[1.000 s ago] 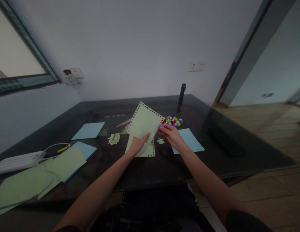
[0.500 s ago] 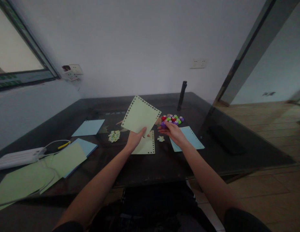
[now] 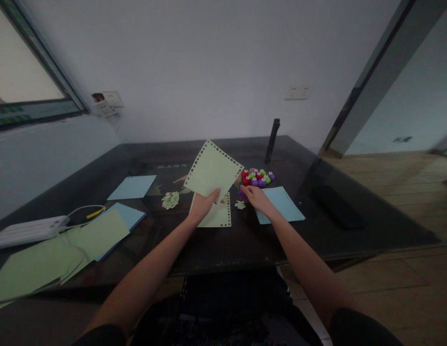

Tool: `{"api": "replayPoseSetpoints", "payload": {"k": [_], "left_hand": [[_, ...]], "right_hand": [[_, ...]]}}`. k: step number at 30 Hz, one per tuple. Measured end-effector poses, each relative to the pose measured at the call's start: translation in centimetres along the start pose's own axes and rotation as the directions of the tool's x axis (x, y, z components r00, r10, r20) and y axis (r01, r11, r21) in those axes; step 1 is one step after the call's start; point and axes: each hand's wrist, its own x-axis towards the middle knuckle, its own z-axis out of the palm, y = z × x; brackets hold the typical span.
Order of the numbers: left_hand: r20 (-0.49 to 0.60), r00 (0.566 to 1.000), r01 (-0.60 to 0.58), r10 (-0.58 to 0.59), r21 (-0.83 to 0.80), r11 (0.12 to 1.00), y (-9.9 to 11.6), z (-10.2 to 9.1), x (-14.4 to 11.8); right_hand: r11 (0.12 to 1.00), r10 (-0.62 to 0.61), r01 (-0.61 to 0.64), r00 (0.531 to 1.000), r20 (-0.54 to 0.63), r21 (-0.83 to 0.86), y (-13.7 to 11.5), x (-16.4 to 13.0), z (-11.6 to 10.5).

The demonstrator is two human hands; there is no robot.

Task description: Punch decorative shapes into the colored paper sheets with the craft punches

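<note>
My left hand (image 3: 206, 206) is closed on a pale green sheet of paper (image 3: 213, 168), held tilted above the table, with small punched holes along two visible edges. Under it lies another green sheet (image 3: 218, 218), also edged with holes and partly covered. My right hand (image 3: 258, 199) pinches a small purple craft punch (image 3: 242, 194), mostly hidden by the fingers. Just behind it sits a cluster of red, green and purple craft punches (image 3: 258, 177) with white round tops. Near my right fingertips is a small pile of paper cutouts (image 3: 240, 205).
A bigger pile of cutouts (image 3: 170, 200) lies left of centre. Blue sheets lie at right (image 3: 284, 206) and left (image 3: 133, 187). A white power strip (image 3: 30, 233) and cable rest by green sheets (image 3: 39, 259). A black upright object (image 3: 272, 140) stands behind; a dark flat object (image 3: 338, 206) lies right.
My right hand has drawn back from the cluster toward me, bringing a purple craft punch away in its fingers. The sheet in my left hand has shifted slightly right.
</note>
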Motion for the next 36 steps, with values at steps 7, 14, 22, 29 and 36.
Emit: {"api": "replayPoseSetpoints", "payload": {"k": [7, 14, 22, 29, 36], "left_hand": [[-0.001, 1.0, -0.028, 0.028, -0.001, 1.0, -0.2, 0.2, 0.0], [-0.005, 0.999, -0.041, 0.041, -0.023, 0.999, -0.2, 0.2, 0.0], [0.025, 0.999, -0.02, 0.021, -0.043, 0.999, 0.2, 0.2, 0.0], [0.05, 0.998, -0.034, 0.037, -0.049, 0.998, 0.0, 0.2, -0.1], [0.021, 0.999, -0.039, 0.039, -0.033, 0.999, 0.0, 0.2, -0.1]], "right_hand": [[0.98, -0.056, 0.057, 0.998, 0.012, -0.188, 0.5, 0.0, 0.0], [0.935, 0.017, 0.011, 0.997, 0.076, -0.355, -0.1, -0.1, -0.2], [0.908, -0.071, 0.111, 0.991, 0.112, -0.404, -0.7, -0.6, -0.4], [0.916, -0.056, 0.09, 0.994, 0.099, -0.392, -0.6, -0.5, -0.4], [0.916, -0.008, 0.042, 0.996, 0.087, -0.399, -0.6, -0.4, -0.5]]}}
